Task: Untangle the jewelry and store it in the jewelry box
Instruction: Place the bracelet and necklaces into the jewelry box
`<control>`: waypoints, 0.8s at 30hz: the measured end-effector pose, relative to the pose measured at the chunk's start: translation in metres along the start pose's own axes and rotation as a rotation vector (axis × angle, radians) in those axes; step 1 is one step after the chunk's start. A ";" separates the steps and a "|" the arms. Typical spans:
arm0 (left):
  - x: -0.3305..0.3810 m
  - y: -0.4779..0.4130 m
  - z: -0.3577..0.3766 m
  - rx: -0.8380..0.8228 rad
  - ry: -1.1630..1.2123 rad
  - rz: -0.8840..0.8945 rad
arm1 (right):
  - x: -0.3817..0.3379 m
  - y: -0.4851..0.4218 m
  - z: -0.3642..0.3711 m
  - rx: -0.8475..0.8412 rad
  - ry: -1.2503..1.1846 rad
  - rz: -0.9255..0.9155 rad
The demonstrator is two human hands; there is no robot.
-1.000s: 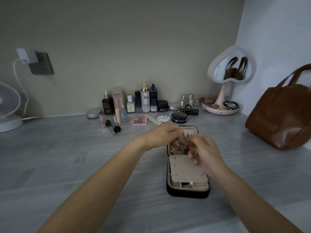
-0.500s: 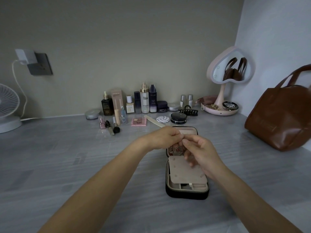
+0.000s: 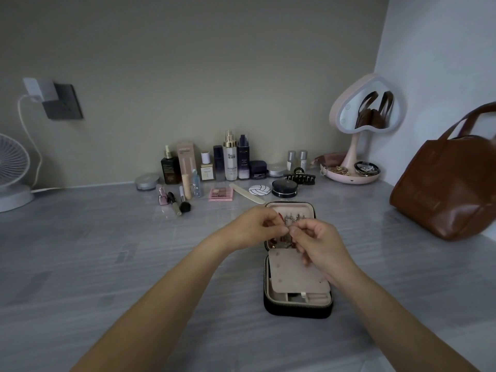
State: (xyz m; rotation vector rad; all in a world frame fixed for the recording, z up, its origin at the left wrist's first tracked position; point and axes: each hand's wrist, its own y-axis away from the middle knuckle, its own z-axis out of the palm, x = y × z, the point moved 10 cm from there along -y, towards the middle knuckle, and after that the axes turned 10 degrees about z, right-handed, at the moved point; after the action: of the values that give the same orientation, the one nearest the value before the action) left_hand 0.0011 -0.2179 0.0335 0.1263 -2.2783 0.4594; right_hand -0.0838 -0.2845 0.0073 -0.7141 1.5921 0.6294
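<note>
Drawn back a little toward the body since 0.5 s ago: left hand [image 3: 255,228] and right hand [image 3: 319,245], uncovering the row of chains [image 3: 294,218] hung in the lid.

Nearest, on the grey table [image 3: 134,277]: black jewelry box [image 3: 298,308], lying open, with a beige flap [image 3: 295,275] folded over the near half and small compartments showing beneath its front edge. Above the flap, right hand with fingers curled, pinching a small piece of jewelry [image 3: 287,232]. Left hand pinching the same piece from the other side, fingertips of the 2 hands almost touching. Too small and dim to tell chain from earring. Just below the pinch, a loose heap of jewelry [image 3: 279,242] by the hinge of the box.

Judged to be mid-untangling: 1 piece being worked free, nothing being stowed yet. Next, probably: tease the strands apart with short, slow pulls, then hang the piece on a free hook in the lid or lay it in a compartment. Calls for fine fingertip work and no yanking, which would likely tighten any knot.

Further off: nail file [image 3: 251,193], black compact [image 3: 284,187], pink palette [image 3: 221,194], then a row of bottles [image 3: 230,159] along the wall. Far right, heart-shaped mirror [image 3: 367,106] and brown bag [image 3: 451,191]; far left, fan [image 3: 10,167].
</note>
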 end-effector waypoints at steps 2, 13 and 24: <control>-0.003 0.001 -0.013 0.141 0.020 0.016 | -0.001 0.000 0.001 0.000 0.018 -0.001; -0.025 0.007 -0.007 0.514 0.259 -0.055 | -0.008 -0.004 0.006 -0.030 0.203 -0.020; -0.008 0.008 -0.009 0.526 0.282 0.051 | -0.072 -0.027 0.005 0.109 1.011 -0.393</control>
State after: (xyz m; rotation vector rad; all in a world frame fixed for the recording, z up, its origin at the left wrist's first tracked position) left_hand 0.0113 -0.2076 0.0311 0.2495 -1.8445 1.0296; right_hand -0.0540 -0.2919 0.0779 -1.3379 2.2664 -0.1728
